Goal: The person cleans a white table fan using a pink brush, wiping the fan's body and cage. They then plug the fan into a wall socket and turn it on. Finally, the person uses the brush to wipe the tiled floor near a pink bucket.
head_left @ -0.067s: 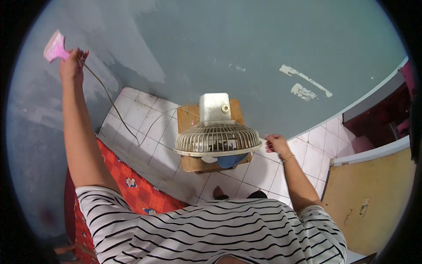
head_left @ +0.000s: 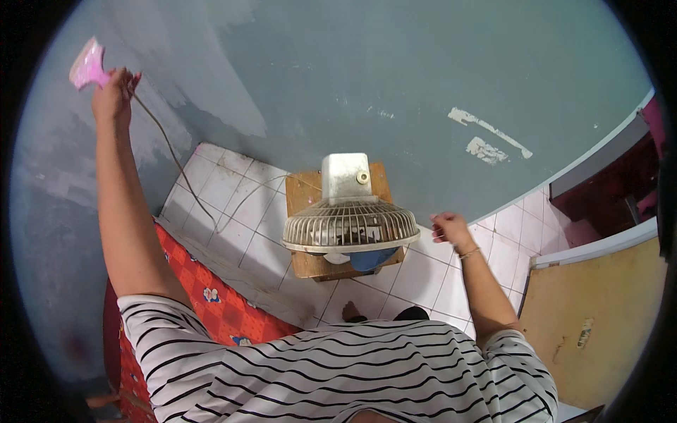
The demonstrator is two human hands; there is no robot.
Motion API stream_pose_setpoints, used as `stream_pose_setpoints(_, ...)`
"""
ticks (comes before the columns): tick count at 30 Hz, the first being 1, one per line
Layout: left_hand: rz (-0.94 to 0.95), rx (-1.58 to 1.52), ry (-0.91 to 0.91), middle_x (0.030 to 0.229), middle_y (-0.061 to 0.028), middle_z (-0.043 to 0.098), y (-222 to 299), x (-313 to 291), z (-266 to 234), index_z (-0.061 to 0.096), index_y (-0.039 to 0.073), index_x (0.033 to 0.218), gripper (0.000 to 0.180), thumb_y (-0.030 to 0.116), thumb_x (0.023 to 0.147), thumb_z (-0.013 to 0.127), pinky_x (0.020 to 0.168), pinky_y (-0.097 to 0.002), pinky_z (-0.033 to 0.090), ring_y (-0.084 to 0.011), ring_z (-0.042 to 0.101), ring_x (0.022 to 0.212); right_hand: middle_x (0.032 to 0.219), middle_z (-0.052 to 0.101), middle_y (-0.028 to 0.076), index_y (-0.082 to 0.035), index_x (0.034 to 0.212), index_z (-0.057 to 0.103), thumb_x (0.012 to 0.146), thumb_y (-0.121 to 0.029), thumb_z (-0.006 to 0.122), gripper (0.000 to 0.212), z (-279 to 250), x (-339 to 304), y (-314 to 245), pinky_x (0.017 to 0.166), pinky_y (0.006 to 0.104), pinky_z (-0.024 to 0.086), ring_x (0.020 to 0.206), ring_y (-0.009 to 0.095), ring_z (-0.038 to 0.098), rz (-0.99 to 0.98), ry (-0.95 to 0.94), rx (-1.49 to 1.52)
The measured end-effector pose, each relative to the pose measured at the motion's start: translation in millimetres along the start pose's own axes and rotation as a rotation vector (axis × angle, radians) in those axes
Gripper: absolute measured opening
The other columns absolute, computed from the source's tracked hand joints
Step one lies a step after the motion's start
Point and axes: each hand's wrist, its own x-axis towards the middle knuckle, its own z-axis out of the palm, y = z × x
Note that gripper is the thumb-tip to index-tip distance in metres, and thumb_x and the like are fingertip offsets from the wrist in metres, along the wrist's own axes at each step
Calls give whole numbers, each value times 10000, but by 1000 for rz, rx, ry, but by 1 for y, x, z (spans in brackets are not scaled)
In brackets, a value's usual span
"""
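Observation:
At the upper left, my left arm is stretched out along the wall. My left hand (head_left: 116, 95) is closed round the short handle of a pink brush (head_left: 89, 65), whose wide head has a pale edge. A thin brown cord (head_left: 169, 144) runs from beside this hand down to the floor and on toward the fan; whether the fingers also hold it cannot be told. An old fan (head_left: 350, 227) with a dusty wire cage and pale metal housing stands in the middle. My right hand (head_left: 450, 230), fingers loosely curved and holding nothing visible, hovers just right of the cage's rim.
Under the fan is a wooden stool (head_left: 300, 265). A mattress with a red patterned cover (head_left: 204, 285) lies on the left. The grey-blue wall (head_left: 395, 63) rises ahead, its paint patchy. A yellowish door (head_left: 599, 310) and a doorway are on the right, above white floor tiles (head_left: 423, 278).
My left hand has risen slightly with the pink brush. My right hand has shifted a little to the right, away from the fan's rim.

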Motion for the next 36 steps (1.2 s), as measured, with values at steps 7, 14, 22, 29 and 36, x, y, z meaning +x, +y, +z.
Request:
stream_pose_setpoints(7, 193, -221, -273, 763, -31, 504, 94, -28, 137, 525, 7, 860, 88, 18, 773, 526, 538, -225, 367, -74, 405, 529, 710, 554, 36, -2, 832, 594, 853, -282, 599, 281, 0, -80, -230, 571, 257, 482, 583, 119, 543, -578, -149, -74)
stream_pose_setpoints(14, 149, -403, -487, 769, -57, 471, 91, -100, 201, 516, 45, 816, 127, -9, 704, 490, 435, -202, 266, -78, 358, 516, 854, 604, 106, 35, 1019, 578, 906, -369, 485, 429, 74, -118, -387, 694, 318, 507, 771, 179, 583, -804, -669, 131)
stream_pose_setpoints(22, 44, -326, -531, 730, -40, 448, 75, -149, 240, 478, 65, 745, 105, 26, 649, 492, 439, -195, 246, -67, 298, 512, 850, 597, 159, 67, 935, 562, 865, -189, 569, 265, 115, -120, -446, 792, 407, 513, 819, 237, 597, -721, -926, 493)
stream_pose_setpoints(29, 54, -82, -487, 826, -50, 544, 51, -152, 241, 513, 63, 732, 78, -8, 700, 513, 483, -181, 309, -51, 382, 552, 828, 599, 130, 78, 904, 571, 836, -90, 587, 182, 103, -95, -466, 722, 328, 523, 774, 196, 600, -1025, -627, 481)
stream_pose_setpoints(36, 45, 418, -224, 664, 32, 509, -34, -125, 182, 511, 41, 716, 81, -14, 758, 554, 568, -218, 383, -58, 437, 611, 656, 563, 24, 15, 908, 591, 871, -102, 543, 132, 24, -143, -510, 466, 221, 427, 519, 91, 511, -1613, 234, 582)
